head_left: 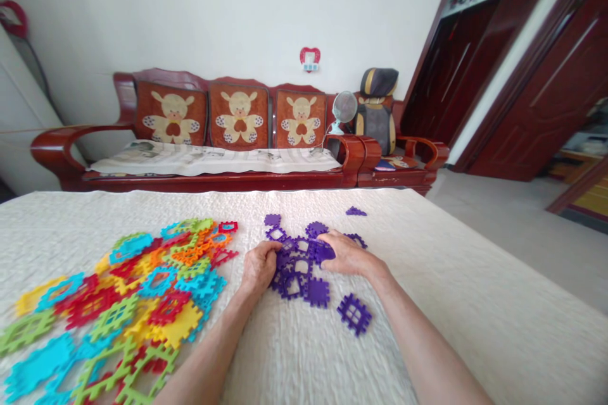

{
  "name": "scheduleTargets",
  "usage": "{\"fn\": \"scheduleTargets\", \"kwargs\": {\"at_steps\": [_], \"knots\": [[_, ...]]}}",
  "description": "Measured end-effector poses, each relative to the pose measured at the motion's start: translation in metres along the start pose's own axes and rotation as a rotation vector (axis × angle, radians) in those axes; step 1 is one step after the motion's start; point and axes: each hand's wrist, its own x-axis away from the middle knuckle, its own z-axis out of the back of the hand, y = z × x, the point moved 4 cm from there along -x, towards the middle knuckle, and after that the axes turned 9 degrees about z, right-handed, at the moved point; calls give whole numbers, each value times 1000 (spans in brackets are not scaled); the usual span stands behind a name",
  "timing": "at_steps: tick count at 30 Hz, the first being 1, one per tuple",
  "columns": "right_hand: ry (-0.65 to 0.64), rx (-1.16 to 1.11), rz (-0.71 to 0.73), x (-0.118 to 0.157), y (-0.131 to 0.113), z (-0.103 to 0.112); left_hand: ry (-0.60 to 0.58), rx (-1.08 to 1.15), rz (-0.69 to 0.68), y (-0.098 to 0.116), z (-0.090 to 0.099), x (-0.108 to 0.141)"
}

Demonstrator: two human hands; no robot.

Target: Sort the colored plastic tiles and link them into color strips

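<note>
Several purple interlocking plastic tiles (pixel 301 266) with toothed edges lie clustered on the cream table cover, some solid and some with cut-out openings. At the left edge of this cluster, my left hand (pixel 260 264) is closed, its thumb and finger pinching the side of a purple tile. My right hand (pixel 349 255) grips a solid purple tile (pixel 325 251) at the cluster's right side, its fingers partly hiding it. Nearer to me, apart from the cluster, lies a purple window-pattern tile (pixel 354 314). How the tiles under my fingers join cannot be made out.
A spread pile of red, yellow, green, orange and blue tiles (pixel 156 281) covers the table's left side. A small purple piece (pixel 356 211) lies toward the far edge. Beyond the table stand a wooden sofa (pixel 351 158) and a small fan (pixel 344 107).
</note>
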Motion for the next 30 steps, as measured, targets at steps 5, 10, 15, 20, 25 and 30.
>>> {"fn": "scheduleTargets", "kwargs": {"at_steps": [5,10,15,20,25,30], "knots": [[42,-99,-6,-1,3,8,-7,12,-7,-1,-1,-1],[246,-71,-66,-7,13,8,-5,5,-3,1,-2,0],[454,-190,-183,-11,37,-2,-6,-7,-1,3,0,0],[457,20,-185,-6,28,8,-8,1,-11,2,-1,0],[117,-29,112,-7,-10,7,-14,11,-5,2,-1,0],[55,71,150,-9,-22,-8,-6,18,-11,1,-2,0]]}}
